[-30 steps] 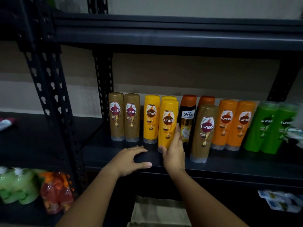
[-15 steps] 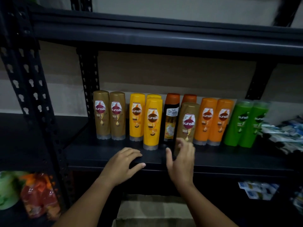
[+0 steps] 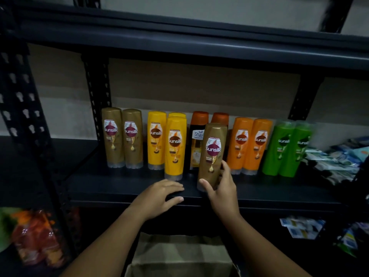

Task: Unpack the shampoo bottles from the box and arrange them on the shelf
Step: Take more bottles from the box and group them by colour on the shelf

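On the shelf (image 3: 119, 188), the right hand (image 3: 223, 188) has its fingers (image 3: 226, 168) grasping a tilted brown bottle (image 3: 212, 156); the left hand (image 3: 159, 196) rests released on the edge.

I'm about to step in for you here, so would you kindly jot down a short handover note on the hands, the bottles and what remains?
Left hand: open, resting on the shelf's front edge, holding nothing.
Right hand: thumb and fingers grip the base of the front brown Sunsilk bottle, which leans slightly.
Done: two brown bottles, yellow bottles, black Shayla bottles, orange bottles and green bottles stand in the row.
Left: move the brown one beside its pair; tuck the front yellow bottle into line; check the cardboard box below, contents hidden.
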Motion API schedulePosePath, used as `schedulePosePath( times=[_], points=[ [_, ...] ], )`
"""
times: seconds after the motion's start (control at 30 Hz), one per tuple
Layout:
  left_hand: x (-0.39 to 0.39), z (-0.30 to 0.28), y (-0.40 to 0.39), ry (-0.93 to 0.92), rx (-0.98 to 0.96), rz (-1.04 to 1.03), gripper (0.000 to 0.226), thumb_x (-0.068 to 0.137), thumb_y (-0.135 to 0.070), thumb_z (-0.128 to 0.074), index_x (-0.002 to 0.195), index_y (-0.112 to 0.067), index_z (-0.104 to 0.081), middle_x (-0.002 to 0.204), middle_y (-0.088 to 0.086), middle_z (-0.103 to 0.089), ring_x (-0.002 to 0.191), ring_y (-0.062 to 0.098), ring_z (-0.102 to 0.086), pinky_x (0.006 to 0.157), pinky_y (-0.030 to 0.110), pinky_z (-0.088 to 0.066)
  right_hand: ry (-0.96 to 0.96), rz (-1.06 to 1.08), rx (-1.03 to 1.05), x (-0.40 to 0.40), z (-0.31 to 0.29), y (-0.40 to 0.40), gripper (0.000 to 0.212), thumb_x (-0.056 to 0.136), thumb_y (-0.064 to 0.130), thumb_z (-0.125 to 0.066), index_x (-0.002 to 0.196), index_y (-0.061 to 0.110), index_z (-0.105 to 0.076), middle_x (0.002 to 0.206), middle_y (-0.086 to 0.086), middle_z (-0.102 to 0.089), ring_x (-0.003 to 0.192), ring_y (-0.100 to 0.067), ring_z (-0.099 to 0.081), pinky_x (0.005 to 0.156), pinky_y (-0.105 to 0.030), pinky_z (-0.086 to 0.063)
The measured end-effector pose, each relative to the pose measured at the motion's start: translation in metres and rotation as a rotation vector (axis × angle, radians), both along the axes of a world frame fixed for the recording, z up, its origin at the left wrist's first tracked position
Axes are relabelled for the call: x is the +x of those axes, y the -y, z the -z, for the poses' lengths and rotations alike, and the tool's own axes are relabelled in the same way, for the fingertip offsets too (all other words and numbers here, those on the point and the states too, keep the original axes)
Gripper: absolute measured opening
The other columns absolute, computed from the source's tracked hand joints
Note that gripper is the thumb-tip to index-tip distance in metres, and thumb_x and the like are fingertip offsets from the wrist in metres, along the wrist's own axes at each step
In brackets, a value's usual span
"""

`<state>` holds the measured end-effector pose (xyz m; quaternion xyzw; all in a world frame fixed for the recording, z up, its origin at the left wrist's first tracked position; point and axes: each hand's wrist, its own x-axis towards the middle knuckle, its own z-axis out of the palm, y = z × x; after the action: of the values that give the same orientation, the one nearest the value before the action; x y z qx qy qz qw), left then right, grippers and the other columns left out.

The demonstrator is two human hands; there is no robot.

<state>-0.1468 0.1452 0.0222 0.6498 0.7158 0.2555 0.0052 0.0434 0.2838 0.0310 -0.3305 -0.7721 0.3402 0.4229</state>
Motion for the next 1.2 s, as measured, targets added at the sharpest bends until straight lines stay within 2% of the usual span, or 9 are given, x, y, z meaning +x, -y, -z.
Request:
schedulePosePath(
  times=[0.13,0.27,0.43,0.5,0.8,0.93,1.0,1.1,1.2],
  points=[
    [-0.037,-0.008,0.041,0.037,-0.026,-0.093,0.049,0.095,-0.055,-0.059,0.139,-0.034,-0.06,0.143,-0.021,-0.055,0.131,-0.008,-0.044,0.109,0.013,-0.033,-0.032,-0.07,0.004,-0.02,0.006,0.025,0.089,0.086,0.044,-0.077,0.154,0.043,-0.019,0.153,0.01,-0.042,0.138,-0.008,-0.044,0.109,-0.043,-0.048],
    [-0.086,-0.011,0.086,0.05,-0.091,-0.234,0.063,0.088,-0.067,-0.059,0.142,-0.035,-0.056,0.147,-0.02,-0.051,0.135,-0.001,-0.043,0.112,0.02,-0.033,-0.038,-0.148,0.019,-0.056,0.007,0.057,0.089,0.087,0.048,-0.075,0.155,0.042,-0.018,0.153,0.012,-0.042,0.138,-0.007,-0.044,0.109,-0.042,-0.048],
    [-0.123,-0.015,0.129,0.065,-0.158,-0.351,0.077,0.083,-0.074,-0.056,0.148,-0.034,-0.051,0.154,-0.017,-0.045,0.142,0.005,-0.041,0.117,0.026,-0.033,-0.026,-0.21,0.057,-0.101,0.003,0.091,0.09,0.088,0.046,-0.074,0.158,0.034,-0.018,0.155,0.013,-0.037,0.139,-0.003,-0.039,0.112,-0.031,-0.043],
    [-0.129,-0.015,0.14,0.073,-0.149,-0.382,0.075,0.085,-0.07,-0.059,0.149,-0.032,-0.05,0.156,-0.016,-0.044,0.143,0.005,-0.04,0.118,0.026,-0.032,-0.019,-0.216,0.067,-0.12,0.001,0.101,0.089,0.088,0.043,-0.075,0.157,0.034,-0.019,0.154,0.012,-0.038,0.137,-0.003,-0.038,0.111,-0.03,-0.042],
    [-0.13,-0.011,0.14,0.162,-0.051,-0.424,0.069,0.084,-0.057,-0.073,0.145,-0.028,-0.057,0.152,-0.01,-0.051,0.14,0.002,-0.042,0.108,0.009,-0.023,0.035,-0.262,-0.004,-0.183,-0.009,0.127,0.089,0.086,0.036,-0.078,0.153,0.031,-0.019,0.153,0.004,-0.037,0.139,-0.015,-0.039,0.111,-0.04,-0.043],
    [-0.129,-0.012,0.141,0.181,-0.042,-0.413,0.066,0.085,-0.056,-0.072,0.144,-0.029,-0.058,0.151,-0.012,-0.052,0.139,0.002,-0.043,0.108,0.011,-0.024,0.039,-0.277,-0.001,-0.191,-0.014,0.128,0.087,0.084,0.033,-0.081,0.148,0.03,-0.023,0.15,0.001,-0.041,0.136,-0.016,-0.043,0.108,-0.039,-0.046],
    [-0.127,-0.012,0.142,0.235,-0.015,-0.411,0.06,0.087,-0.064,-0.064,0.139,-0.032,-0.062,0.145,-0.015,-0.056,0.136,0.0,-0.046,0.108,0.014,-0.028,0.056,-0.305,-0.014,-0.189,-0.016,0.123,0.087,0.081,0.035,-0.083,0.146,0.029,-0.026,0.146,0.001,-0.044,0.132,-0.016,-0.047,0.105,-0.038,-0.048],
    [-0.12,-0.02,0.137,0.468,0.131,-0.471,0.053,0.088,-0.069,-0.053,0.123,-0.035,-0.072,0.125,-0.016,-0.07,0.12,0.0,-0.06,0.103,0.02,-0.043,0.233,-0.358,0.075,-0.178,-0.017,0.104,0.078,0.081,0.05,-0.08,0.141,0.026,-0.037,0.137,0.002,-0.053,0.125,-0.016,-0.053,0.101,-0.039,-0.051],
    [-0.108,-0.037,0.118,0.597,0.316,-0.567,0.058,0.086,-0.068,-0.058,0.129,-0.03,-0.065,0.118,-0.009,-0.069,0.107,0.007,-0.065,0.088,0.021,-0.046,0.544,-0.435,0.306,-0.161,-0.013,0.084,0.072,0.085,0.072,-0.06,0.137,0.024,-0.049,0.131,0.0,-0.056,0.12,-0.018,-0.055,0.098,-0.039,-0.051]
  ],
)
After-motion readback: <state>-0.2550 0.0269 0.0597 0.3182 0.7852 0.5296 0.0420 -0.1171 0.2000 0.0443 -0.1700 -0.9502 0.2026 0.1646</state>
